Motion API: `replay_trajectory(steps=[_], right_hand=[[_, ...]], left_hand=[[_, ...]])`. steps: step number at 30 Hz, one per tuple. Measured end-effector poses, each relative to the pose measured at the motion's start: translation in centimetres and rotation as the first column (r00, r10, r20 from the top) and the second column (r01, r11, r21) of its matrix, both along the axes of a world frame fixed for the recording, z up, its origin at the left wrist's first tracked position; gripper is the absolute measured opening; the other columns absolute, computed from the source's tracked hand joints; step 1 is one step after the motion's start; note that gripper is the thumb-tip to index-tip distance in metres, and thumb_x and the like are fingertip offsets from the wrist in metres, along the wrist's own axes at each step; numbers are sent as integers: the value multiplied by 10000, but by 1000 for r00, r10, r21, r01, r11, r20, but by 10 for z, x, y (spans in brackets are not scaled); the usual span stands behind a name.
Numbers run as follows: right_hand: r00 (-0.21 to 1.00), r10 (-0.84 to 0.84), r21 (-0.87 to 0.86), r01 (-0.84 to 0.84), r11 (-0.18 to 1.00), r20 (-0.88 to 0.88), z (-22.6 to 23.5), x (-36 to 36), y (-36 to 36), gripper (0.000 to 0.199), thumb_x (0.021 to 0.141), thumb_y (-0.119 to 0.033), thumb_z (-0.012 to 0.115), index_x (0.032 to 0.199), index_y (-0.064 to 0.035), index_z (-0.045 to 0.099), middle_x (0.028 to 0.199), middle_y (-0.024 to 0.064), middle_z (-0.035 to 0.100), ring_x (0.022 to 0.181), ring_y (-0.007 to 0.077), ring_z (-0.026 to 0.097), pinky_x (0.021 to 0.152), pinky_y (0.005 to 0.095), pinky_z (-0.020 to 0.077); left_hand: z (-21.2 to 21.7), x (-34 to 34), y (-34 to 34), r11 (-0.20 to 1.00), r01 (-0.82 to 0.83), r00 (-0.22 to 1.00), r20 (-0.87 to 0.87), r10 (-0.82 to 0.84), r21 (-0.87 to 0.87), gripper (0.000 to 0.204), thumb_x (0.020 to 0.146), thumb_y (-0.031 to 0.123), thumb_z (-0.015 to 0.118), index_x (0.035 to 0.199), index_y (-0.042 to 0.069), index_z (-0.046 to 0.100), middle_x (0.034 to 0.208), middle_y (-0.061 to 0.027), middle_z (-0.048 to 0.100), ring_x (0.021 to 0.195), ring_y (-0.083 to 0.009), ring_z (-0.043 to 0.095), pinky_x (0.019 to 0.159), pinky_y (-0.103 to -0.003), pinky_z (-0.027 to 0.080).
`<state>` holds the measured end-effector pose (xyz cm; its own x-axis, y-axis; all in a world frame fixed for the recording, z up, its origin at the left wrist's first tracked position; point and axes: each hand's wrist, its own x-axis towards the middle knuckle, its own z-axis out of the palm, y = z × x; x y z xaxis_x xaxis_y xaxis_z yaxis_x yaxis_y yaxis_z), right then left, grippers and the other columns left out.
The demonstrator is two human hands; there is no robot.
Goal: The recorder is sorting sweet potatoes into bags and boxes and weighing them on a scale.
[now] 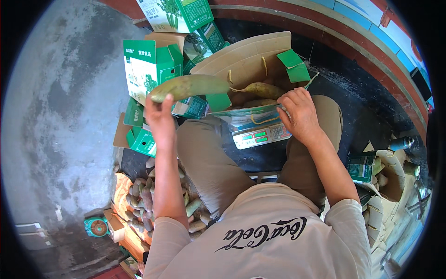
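Note:
A long green radish [195,86] is in my left hand [160,118], held at its left end and lying roughly level, its other end over the left side of an open carton [251,49]. My fingers wrap round that end. On the right, my right hand [299,111] has its fingers curled over the carton's near right edge. Inside the carton lie more radishes, among them one radish with a thin tail [262,89]. A scale with green lit digits [261,136] shows below the carton, between my knees; the carton partly hides it.
Green and white cartons [139,65] are heaped left of the open one. A radish pile [146,195] lies on orange sheeting by my left leg. At right are another carton of radishes [392,174] and a dark blue cylinder [402,143]. A teal round object [96,227] stands at lower left.

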<state>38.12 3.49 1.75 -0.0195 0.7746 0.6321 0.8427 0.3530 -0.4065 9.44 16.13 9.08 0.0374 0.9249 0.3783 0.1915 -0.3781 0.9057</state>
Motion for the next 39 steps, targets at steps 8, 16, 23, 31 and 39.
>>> replay_trajectory(steps=[8, 16, 23, 31, 39], right_hand=[[999, 11, -10, -11, 1000, -47, -2, 3, 2, 216, 639, -19, 670, 838, -22, 585, 850, 107, 571, 842, 289, 547, 852, 412, 414], [999, -5, -16, 4, 1000, -52, -3, 3, 0, 209, 651, -22, 670, 845, -25, 590, 865, 106, 581, 852, 286, 555, 862, 420, 412], [999, -15, 24, 16, 1000, -47, -6, 2, 3, 214, 635, -30, 666, 831, -34, 581, 841, 99, 565, 848, 277, 546, 858, 407, 405], [998, -55, 49, 54, 997, 25, -7, -5, 10, 227, 641, -27, 669, 854, -36, 589, 869, 92, 572, 879, 281, 542, 855, 407, 406], [980, -177, 91, 169, 981, 91, -11, -7, 12, 231, 691, -60, 657, 915, -52, 603, 957, 77, 598, 923, 273, 547, 832, 382, 408]], left_hand=[[-31, 84, 18, 911, 341, 596, -803, -21, 230, 414, 814, 117, 611, 1186, 19, 460, 1116, -157, 554, 989, -284, 574, 826, -354, 469], [-58, 123, 21, 917, 378, 465, -831, -305, -125, 439, 823, 127, 586, 1236, 66, 453, 1040, -178, 611, 972, -331, 585, 819, -384, 464], [-43, 75, 21, 926, 313, 745, -659, -103, 209, 273, 810, 107, 585, 1070, 25, 578, 1010, -183, 614, 948, -339, 588, 813, -375, 468], [-63, 30, 29, 991, 106, 924, -376, -70, 76, 206, 868, 115, 526, 1008, -16, 604, 904, -147, 660, 808, -183, 634, 744, -286, 478], [-59, 22, 22, 996, 60, 940, -338, -35, 63, 172, 861, 117, 544, 951, -2, 629, 850, -112, 675, 751, -150, 633, 702, -268, 483]])
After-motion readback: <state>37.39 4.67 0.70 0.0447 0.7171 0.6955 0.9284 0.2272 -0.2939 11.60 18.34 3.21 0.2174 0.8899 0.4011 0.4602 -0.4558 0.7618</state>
